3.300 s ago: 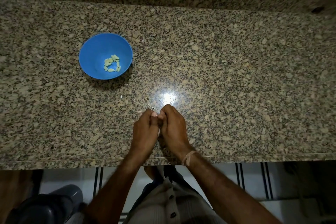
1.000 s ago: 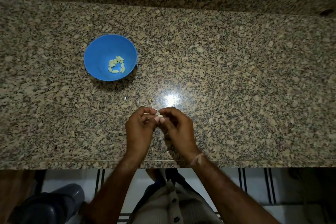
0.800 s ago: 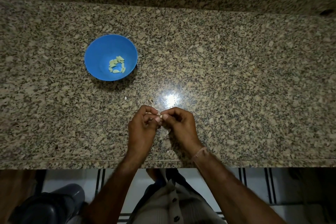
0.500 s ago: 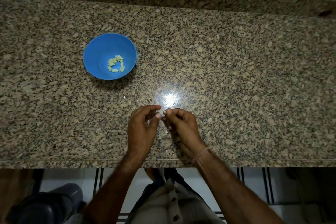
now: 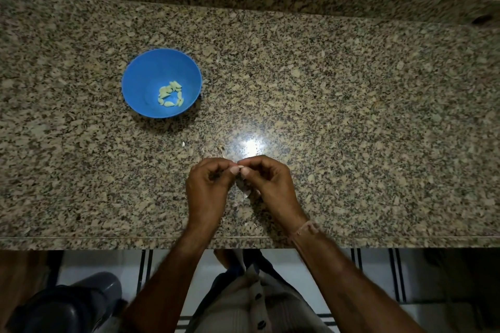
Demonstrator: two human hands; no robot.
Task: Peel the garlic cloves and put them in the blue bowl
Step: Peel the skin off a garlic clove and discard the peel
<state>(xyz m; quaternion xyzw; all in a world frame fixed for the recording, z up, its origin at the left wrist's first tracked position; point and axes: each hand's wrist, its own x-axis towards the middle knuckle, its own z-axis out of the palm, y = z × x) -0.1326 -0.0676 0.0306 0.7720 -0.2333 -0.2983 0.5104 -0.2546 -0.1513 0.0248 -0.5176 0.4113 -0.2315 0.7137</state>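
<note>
- We hold both hands low over the near part of the speckled brown granite counter (image 5: 351,116), fingertips meeting
- Our left hand (image 5: 208,186) and right hand (image 5: 267,181) are curled, each pinching the small pale garlic clove (image 5: 239,168) between thumb and forefinger; it is mostly hidden, so we cannot tell its long axis
- The round blue plastic bowl (image 5: 140,76) sits well apart, ahead and left of the hands, with peeled yellowish cloves (image 5: 170,93) in its bottom
- Our left hand is nearer the bowl, so we judge the drop suits it
- Papery white skin scraps (image 5: 246,193) lie beneath the right hand
</note>
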